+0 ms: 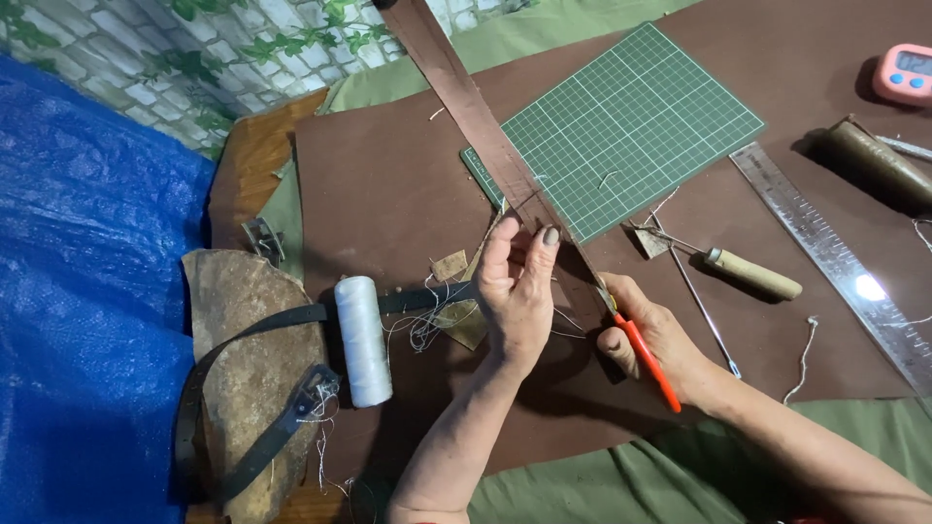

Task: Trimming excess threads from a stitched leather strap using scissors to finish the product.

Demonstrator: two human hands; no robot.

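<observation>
Lying slantwise across the worktop [388, 194], a long narrow strip of brown leather [466, 97] ran from the top edge of the view down over the corner of the green gridded cutting mat [641, 116] to the two hands. Pinned at its lower end under the fingertips [550, 236] of the left hand [515, 301], whose grip was flat and spread apart rather than curled round anything. Held just to the right of that, in the right hand [650, 340], a pair of orange-handled scissors [631, 335], grip clamped on the handles, blade tips meeting the strip's edge just below the left fingertips; whether the blades were apart or together could not be told.

Spread beneath everything, a large brown leather sheet [388, 194] over olive cloth [602, 485]. Standing near the left wrist, a white spool of thread [363, 340], with loose thread ends and small leather scraps [449, 265] between spool and left hand. Further left, a flat rough stone [252, 330] wrapped by a dark strap [282, 427]. To the right of the scissors, a wooden-handled awl [752, 274], then a long steel ruler [835, 257], a dark cylindrical tool [874, 160] and a pink digital timer [905, 73] at the far corner. Covering the left side, a blue tarpaulin [87, 291].
</observation>
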